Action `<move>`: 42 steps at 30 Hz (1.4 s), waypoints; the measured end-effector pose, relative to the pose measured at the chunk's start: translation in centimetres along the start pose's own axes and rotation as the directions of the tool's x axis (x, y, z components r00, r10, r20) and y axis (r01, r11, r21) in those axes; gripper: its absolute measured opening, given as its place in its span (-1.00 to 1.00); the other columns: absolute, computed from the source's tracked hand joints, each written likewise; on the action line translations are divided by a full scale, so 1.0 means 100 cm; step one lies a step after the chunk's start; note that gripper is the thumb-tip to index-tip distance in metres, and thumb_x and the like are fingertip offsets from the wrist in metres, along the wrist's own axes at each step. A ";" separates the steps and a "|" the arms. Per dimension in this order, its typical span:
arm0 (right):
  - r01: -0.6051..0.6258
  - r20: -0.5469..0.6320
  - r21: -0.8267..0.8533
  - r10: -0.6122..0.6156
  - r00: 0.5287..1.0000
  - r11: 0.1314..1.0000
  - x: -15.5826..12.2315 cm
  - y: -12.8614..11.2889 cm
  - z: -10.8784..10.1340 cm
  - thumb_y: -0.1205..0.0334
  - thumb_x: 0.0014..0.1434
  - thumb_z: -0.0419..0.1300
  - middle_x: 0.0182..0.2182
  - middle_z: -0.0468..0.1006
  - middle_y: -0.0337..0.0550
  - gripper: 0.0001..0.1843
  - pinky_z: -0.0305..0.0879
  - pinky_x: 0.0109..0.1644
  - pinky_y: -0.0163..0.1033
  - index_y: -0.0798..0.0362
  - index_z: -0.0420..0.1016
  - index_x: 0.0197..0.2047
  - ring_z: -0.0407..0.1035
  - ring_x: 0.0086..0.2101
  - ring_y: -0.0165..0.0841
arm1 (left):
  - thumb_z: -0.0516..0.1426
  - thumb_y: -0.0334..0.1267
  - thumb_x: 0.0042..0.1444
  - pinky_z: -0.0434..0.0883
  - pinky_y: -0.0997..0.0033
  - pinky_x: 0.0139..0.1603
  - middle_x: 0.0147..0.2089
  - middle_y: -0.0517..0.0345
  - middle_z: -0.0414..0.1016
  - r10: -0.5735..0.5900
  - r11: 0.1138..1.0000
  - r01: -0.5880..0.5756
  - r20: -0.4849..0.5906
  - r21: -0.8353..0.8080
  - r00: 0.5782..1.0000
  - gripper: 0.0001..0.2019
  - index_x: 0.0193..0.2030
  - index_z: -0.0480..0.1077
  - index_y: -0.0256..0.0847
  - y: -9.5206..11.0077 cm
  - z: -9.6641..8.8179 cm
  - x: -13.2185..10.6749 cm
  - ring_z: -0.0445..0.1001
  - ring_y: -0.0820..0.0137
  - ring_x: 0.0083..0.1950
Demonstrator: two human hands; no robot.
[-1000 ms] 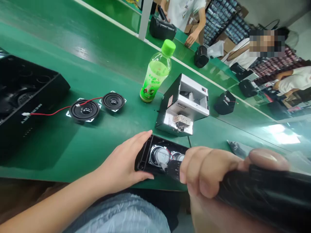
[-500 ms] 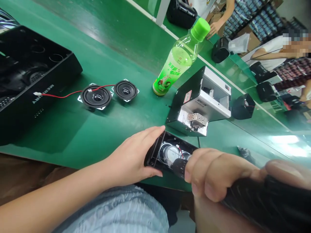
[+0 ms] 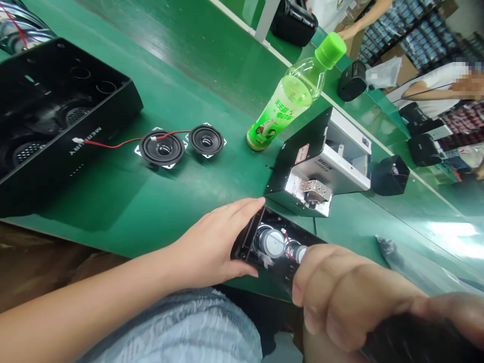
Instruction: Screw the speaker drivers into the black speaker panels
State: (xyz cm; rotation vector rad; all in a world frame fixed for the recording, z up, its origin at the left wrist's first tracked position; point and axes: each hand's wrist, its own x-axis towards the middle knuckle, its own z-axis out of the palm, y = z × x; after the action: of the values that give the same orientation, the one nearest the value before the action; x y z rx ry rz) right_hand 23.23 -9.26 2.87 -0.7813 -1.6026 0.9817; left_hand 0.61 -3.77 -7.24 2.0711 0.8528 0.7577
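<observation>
My left hand (image 3: 212, 247) holds an open black speaker housing (image 3: 249, 247) by its edge, fingers along the near side. Inside the housing sit round silver-backed speaker drivers (image 3: 273, 243) with a thin red wire. My right hand (image 3: 351, 297) is shut around a black handheld tool (image 3: 416, 340) and rests over the housing's right end. The tool's tip is hidden behind my fingers, so I cannot tell what it touches. Part of the housing is also covered by this hand.
Beyond my hands, a metal bench fixture (image 3: 321, 161) stands on the green workbench (image 3: 181, 186). Left of it lie two wired speaker drivers (image 3: 162, 148) and a black housing half (image 3: 109, 116). A green-capped bottle (image 3: 291, 101) stands behind. A co-worker's hand (image 3: 350, 33) is at the far bench.
My head has turned, so the bench scene slides right and down. Both hands and the housing shift right, and the tool's tip, visible earlier over the housing, is now behind my right hand.
</observation>
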 end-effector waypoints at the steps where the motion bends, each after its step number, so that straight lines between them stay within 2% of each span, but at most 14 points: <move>1: 0.011 -0.016 0.019 -0.011 1.000 1.000 -0.002 0.000 0.000 0.06 0.53 0.17 -0.51 0.55 -0.41 -0.83 0.58 -0.36 -0.10 -0.33 0.49 0.13 0.48 -0.61 -0.33 | 0.50 0.16 0.12 0.41 -0.29 0.56 0.66 -0.31 0.21 0.003 1.000 -0.003 -0.001 0.003 1.000 0.26 0.72 -0.21 0.01 0.000 0.000 0.000 0.27 -0.14 0.65; 3: -0.003 -0.070 0.038 0.005 0.998 0.999 -0.004 -0.002 0.003 0.09 0.51 0.20 -0.46 0.61 -0.39 -0.72 0.61 -0.33 -0.05 -0.38 0.42 0.23 0.51 -0.57 -0.28 | 0.50 0.18 0.13 0.41 -0.28 0.56 0.66 -0.31 0.21 0.002 1.000 -0.002 -0.002 0.010 1.000 0.26 0.71 -0.21 0.00 0.000 0.000 0.000 0.27 -0.14 0.66; 6: -0.033 -0.072 0.026 0.035 0.997 0.999 -0.004 -0.003 0.005 0.04 0.55 0.10 -0.47 0.62 -0.35 -0.79 0.62 -0.33 -0.02 -0.36 0.46 0.17 0.53 -0.56 -0.26 | 0.50 0.18 0.13 0.41 -0.29 0.57 0.67 -0.28 0.19 -0.012 1.000 0.012 0.004 0.016 1.000 0.27 0.71 -0.22 0.02 -0.001 0.001 0.000 0.25 -0.12 0.66; 10: 0.030 -0.002 0.020 -0.030 1.000 0.999 0.002 0.006 -0.001 0.04 0.55 0.09 -0.56 0.57 -0.34 -0.79 0.60 -0.39 -0.05 -0.20 0.54 -0.08 0.50 -0.61 -0.29 | 0.51 0.17 0.12 0.41 -0.29 0.57 0.67 -0.28 0.19 0.001 1.000 -0.001 0.003 0.015 1.000 0.26 0.71 -0.22 0.02 -0.001 0.001 0.000 0.26 -0.13 0.66; 14: 0.066 0.153 0.053 -0.074 0.985 0.996 0.008 0.017 -0.009 0.01 0.57 0.06 -0.60 0.50 -0.34 -0.65 0.58 -0.43 -0.11 -0.09 0.55 -0.21 0.47 -0.63 -0.35 | 0.52 0.15 0.11 0.42 -0.30 0.56 0.67 -0.30 0.19 0.003 1.000 -0.003 0.004 0.013 1.000 0.27 0.71 -0.22 0.02 0.000 0.000 0.000 0.26 -0.14 0.66; 19: -0.028 0.248 -0.001 0.028 0.968 1.000 0.011 0.013 -0.013 0.01 0.60 -0.01 -0.54 0.51 -0.27 -0.57 0.64 -0.30 -0.08 -0.05 0.57 -0.21 0.57 -0.52 -0.31 | 0.52 0.15 0.11 0.42 -0.32 0.56 0.68 -0.29 0.18 -0.013 1.000 0.013 0.010 0.016 1.000 0.28 0.71 -0.24 0.03 0.001 -0.001 0.000 0.25 -0.14 0.66; 23: -0.014 0.237 0.024 0.008 0.971 1.000 0.008 0.012 -0.012 0.07 0.60 0.00 -0.54 0.52 -0.29 -0.62 0.65 -0.27 -0.09 -0.07 0.58 -0.16 0.58 -0.51 -0.31 | 0.52 0.15 0.10 0.42 -0.30 0.56 0.67 -0.30 0.19 -0.010 1.000 0.009 0.010 0.008 1.000 0.29 0.71 -0.23 0.01 0.001 -0.001 0.000 0.25 -0.15 0.66; 28: -0.048 0.274 0.012 0.042 0.961 0.999 0.009 0.013 -0.013 0.11 0.51 0.20 -0.43 0.61 -0.23 -0.80 0.65 -0.22 -0.11 -0.07 0.61 -0.15 0.63 -0.42 -0.29 | 0.53 0.12 0.09 0.40 -0.31 0.57 0.68 -0.29 0.18 -0.022 1.000 0.022 0.013 -0.006 1.000 0.30 0.72 -0.22 0.03 0.001 -0.001 0.001 0.24 -0.15 0.67; 30: -0.055 0.295 0.016 0.048 0.954 0.998 0.012 0.010 -0.017 0.12 0.53 0.16 -0.44 0.62 -0.23 -0.76 0.66 -0.22 -0.11 -0.07 0.64 -0.14 0.63 -0.43 -0.29 | 0.53 0.13 0.10 0.40 -0.32 0.57 0.68 -0.30 0.19 -0.022 1.000 0.022 0.012 -0.013 1.000 0.29 0.72 -0.22 0.03 0.001 -0.001 0.001 0.25 -0.16 0.67; 33: -0.093 0.342 -0.039 0.101 0.934 0.995 0.016 0.004 -0.020 0.10 0.60 0.00 -0.49 0.61 -0.22 -0.58 0.67 -0.23 -0.05 -0.07 0.68 -0.12 0.61 -0.48 -0.26 | 0.51 0.14 0.12 0.39 -0.32 0.57 0.67 -0.32 0.19 -0.008 0.999 0.008 0.003 -0.032 1.000 0.27 0.73 -0.20 0.01 0.001 -0.001 0.001 0.25 -0.18 0.66; 36: -0.051 0.167 -0.034 0.056 0.984 0.998 0.012 0.000 -0.015 0.03 0.62 -0.08 -0.53 0.60 -0.26 -0.54 0.65 -0.30 -0.02 -0.16 0.66 -0.05 0.56 -0.55 -0.26 | 0.52 0.15 0.11 0.39 -0.33 0.57 0.67 -0.33 0.19 -0.004 0.999 0.003 -0.004 -0.041 1.000 0.27 0.73 -0.19 0.00 -0.001 -0.001 0.000 0.25 -0.18 0.66; 38: -0.015 0.028 0.003 0.015 0.999 1.000 0.006 0.000 -0.009 0.04 0.60 -0.02 -0.51 0.61 -0.31 -0.67 0.64 -0.33 -0.02 -0.27 0.60 0.06 0.54 -0.57 -0.26 | 0.52 0.15 0.10 0.40 -0.34 0.56 0.67 -0.32 0.19 -0.004 0.999 0.004 -0.007 -0.044 1.000 0.28 0.73 -0.19 0.02 -0.002 0.000 0.000 0.26 -0.19 0.66; 40: -0.011 -0.010 0.019 0.011 1.000 1.000 0.001 0.000 -0.005 0.08 0.56 0.09 -0.48 0.63 -0.34 -0.76 0.66 -0.32 0.00 -0.36 0.54 0.15 0.54 -0.56 -0.25 | 0.52 0.14 0.10 0.40 -0.34 0.56 0.67 -0.31 0.19 -0.003 0.999 0.002 -0.009 -0.047 1.000 0.29 0.73 -0.19 0.03 -0.002 0.000 0.000 0.26 -0.19 0.65; 42: -0.020 -0.015 0.011 0.020 1.000 1.000 -0.001 0.000 -0.003 0.08 0.55 0.12 -0.50 0.61 -0.35 -0.79 0.65 -0.30 0.00 -0.33 0.55 0.11 0.53 -0.56 -0.26 | 0.52 0.14 0.10 0.39 -0.33 0.57 0.67 -0.30 0.19 -0.009 0.999 0.008 -0.006 -0.049 1.000 0.28 0.73 -0.18 0.02 -0.002 0.000 0.000 0.26 -0.19 0.66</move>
State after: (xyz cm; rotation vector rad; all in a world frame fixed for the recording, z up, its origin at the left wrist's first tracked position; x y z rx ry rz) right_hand 23.51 -9.31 2.90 -0.7971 -1.5786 0.9959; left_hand 0.55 -3.68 -7.38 2.0222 0.8380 0.7732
